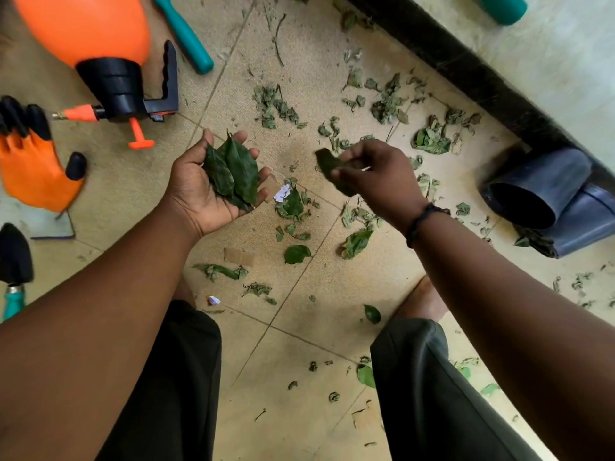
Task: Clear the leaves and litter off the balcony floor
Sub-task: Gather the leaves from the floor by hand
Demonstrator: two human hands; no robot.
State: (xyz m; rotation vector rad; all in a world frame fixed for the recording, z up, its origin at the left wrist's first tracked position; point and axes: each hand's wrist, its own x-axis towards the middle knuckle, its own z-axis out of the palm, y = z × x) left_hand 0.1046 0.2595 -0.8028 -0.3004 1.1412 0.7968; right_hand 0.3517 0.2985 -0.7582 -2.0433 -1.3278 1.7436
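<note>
The cupped left hand (213, 191) carries loose dark green leaves (233, 171) on open fingers (240, 137); tilting may spill them. The right hand (376, 174) pinches one dark leaf (324, 164), which may slip.

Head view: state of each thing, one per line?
Left hand: palm up, cupping dark green leaves.
Right hand: pinching one dark leaf.
Orange pressure sprayer: on its side.
Black plastic pot: tipped over.
Beige tiled floor: littered with leaves.

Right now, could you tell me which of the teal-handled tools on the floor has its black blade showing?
The trowel at the left edge; the other teal handles show no blade.
</note>
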